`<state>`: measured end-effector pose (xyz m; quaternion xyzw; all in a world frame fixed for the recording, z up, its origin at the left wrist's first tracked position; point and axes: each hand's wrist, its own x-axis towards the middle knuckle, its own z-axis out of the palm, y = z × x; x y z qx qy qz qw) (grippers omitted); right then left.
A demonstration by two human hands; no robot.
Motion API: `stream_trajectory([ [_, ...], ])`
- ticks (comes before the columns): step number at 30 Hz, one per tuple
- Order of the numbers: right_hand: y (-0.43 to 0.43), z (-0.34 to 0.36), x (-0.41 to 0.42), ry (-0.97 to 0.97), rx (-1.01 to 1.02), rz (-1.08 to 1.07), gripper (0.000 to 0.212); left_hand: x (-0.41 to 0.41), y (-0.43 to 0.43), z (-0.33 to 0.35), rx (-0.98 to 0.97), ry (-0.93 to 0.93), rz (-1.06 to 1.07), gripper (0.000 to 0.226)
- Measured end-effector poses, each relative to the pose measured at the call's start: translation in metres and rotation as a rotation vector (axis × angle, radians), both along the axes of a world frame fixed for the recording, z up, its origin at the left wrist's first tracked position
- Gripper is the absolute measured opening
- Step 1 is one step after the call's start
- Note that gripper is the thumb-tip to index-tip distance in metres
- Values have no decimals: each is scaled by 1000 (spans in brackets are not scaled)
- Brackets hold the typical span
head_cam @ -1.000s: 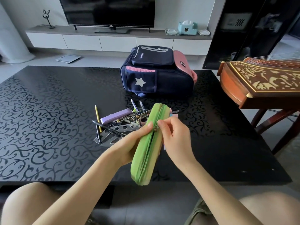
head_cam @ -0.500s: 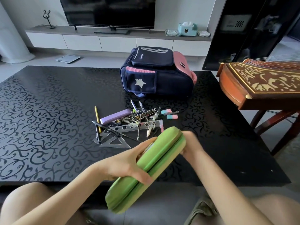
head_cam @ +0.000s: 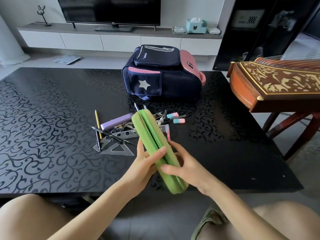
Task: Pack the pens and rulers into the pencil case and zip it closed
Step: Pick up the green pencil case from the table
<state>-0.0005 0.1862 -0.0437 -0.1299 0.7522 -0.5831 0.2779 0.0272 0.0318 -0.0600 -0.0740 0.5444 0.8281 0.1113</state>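
I've swung the green pencil case (head_cam: 154, 147) back from lying crosswise to point away from me, left hand (head_cam: 144, 166) and right hand (head_cam: 186, 168) both clamped on it above the worktop (head_cam: 52, 118), pens and rulers (head_cam: 121, 135) still unpacked.

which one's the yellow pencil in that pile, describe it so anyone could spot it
Start at the navy backpack on the black table, then drop to the stationery pile in front of it. At the pile's far left edge, just left of the purple box, lies the yellow pencil. It is the only yellow thing there, slim and straight, beside a black pen.
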Motion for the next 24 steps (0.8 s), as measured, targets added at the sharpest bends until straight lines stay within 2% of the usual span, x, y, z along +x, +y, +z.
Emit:
stream_trajectory([
  [2, 19, -8, -7, 129, 163, 31, 72, 6, -12, -6, -14, -76, -87, 64],
  [3, 30, -11, -11, 225, 280, 64, 75, 7, -21, -8, -37, -119, -59, 69],
  [5, 51, -19, -19, 415, 488, 170, 80, 6, -40, -10, -149, -155, 94, 102],
  [7, 66, -22, -25, 553, 602, 287, 81, 7, -56, -12, -480, -82, 158, 119],
  [10, 74, -25, -28, 667, 664, 401, 87, 8, -67, -18, -1019, 131, -85, 107],
  [13, 77, -28, -29, 735, 725, 451, 91, 8, -61, -26, -1267, 291, -348, 97],
  [15, 79, -30, -28, 739, 769, 483, 91, 6, -55, -30, -1356, 344, -417, 95],
  [18, 78, -23, -33, 719, 777, 529, 88, 2, -52, -33, -1390, 349, -380, 91],
  [20, 77, -8, -44, 514, 681, 562, 83, -1, -55, -33, -1359, 367, -339, 84],
  [22, 71, 11, -58, 215, 451, 522, 66, -1, -58, -31, -1337, 391, -330, 76],
  [24, 60, 19, -76, 141, 283, 333, 41, -1, -64, -29, -1328, 413, -304, 67],
])
